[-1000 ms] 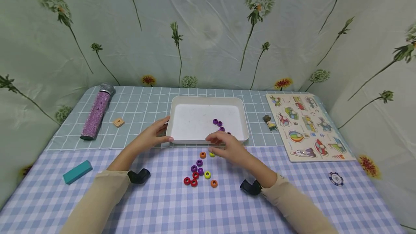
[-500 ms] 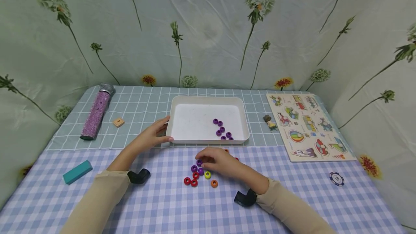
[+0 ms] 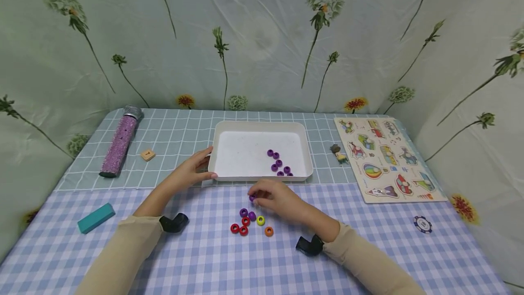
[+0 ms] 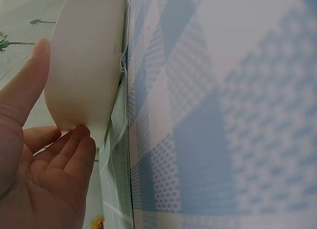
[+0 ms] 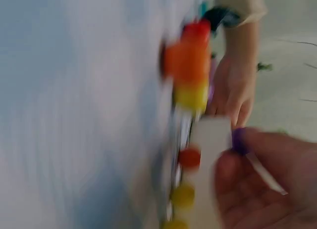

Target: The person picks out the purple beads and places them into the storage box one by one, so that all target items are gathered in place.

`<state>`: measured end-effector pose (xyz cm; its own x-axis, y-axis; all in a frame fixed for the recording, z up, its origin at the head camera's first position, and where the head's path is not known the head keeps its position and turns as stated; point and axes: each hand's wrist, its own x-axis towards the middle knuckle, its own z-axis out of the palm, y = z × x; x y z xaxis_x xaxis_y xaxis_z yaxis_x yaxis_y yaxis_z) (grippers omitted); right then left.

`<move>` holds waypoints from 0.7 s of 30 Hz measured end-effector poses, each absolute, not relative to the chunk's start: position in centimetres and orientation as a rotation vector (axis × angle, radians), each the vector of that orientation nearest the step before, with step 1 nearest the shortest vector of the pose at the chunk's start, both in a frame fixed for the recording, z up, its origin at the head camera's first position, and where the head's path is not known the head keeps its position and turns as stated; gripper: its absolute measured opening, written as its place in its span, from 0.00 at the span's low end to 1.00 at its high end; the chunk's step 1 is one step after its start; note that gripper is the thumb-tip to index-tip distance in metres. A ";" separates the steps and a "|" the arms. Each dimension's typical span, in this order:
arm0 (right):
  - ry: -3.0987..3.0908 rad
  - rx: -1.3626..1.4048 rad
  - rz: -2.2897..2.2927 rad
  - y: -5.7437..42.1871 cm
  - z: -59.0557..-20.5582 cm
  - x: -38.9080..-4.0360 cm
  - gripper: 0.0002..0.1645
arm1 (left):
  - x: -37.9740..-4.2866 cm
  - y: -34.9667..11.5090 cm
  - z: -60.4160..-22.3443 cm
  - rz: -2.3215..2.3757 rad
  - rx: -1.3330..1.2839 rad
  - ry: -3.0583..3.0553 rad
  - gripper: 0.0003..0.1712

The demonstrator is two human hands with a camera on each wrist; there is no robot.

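My right hand (image 3: 280, 199) pinches a purple bead (image 5: 239, 141) between thumb and fingertips, raised in front of the white tray (image 3: 245, 178). At the tray's left front corner, my left hand (image 3: 187, 172) holds the wall, with thumb and fingers (image 4: 74, 145) set around the corner. Inside the tray, toward its right front, lie several purple beads (image 3: 279, 163). On the checked cloth near the right hand are more beads: purple (image 3: 244, 212), red (image 3: 234, 228), yellow (image 3: 260, 220) and orange (image 3: 269, 231). In the head view the right hand hides other beads, which appear blurred in the right wrist view.
A glittery microphone (image 3: 119, 144) and a wooden number tile (image 3: 148, 155) are at the left, with a teal block (image 3: 96, 218) nearer. To the right lie a small figurine (image 3: 338, 154), a picture puzzle board (image 3: 386, 160) and a poker chip (image 3: 422, 224).
My right hand has come back from over the tray to the loose beads, taken a purple one and lifted it slightly toward the tray. The left hand has stayed at the corner.
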<state>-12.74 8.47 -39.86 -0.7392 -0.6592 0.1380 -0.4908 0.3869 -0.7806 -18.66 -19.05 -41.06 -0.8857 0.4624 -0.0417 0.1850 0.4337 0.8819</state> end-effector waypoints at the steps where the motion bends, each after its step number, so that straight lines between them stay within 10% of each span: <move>1: 2.449 -1.012 -1.317 8.6 -39.1 -12.8 0.11 | -18.7 -19.0 -41.0 1.427 0.562 2.416 0.51; 21: 2.719 -0.512 -1.247 11.8 -40.3 -20.6 0.11 | -18.7 -19.1 -41.2 1.450 0.576 2.393 0.51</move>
<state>-20.57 11.81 -40.28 -0.9375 -0.3453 0.0426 -0.2575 0.6064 -0.7523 -18.66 -19.10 -41.18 -0.8799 0.4739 -0.0347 0.1884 0.4151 0.8900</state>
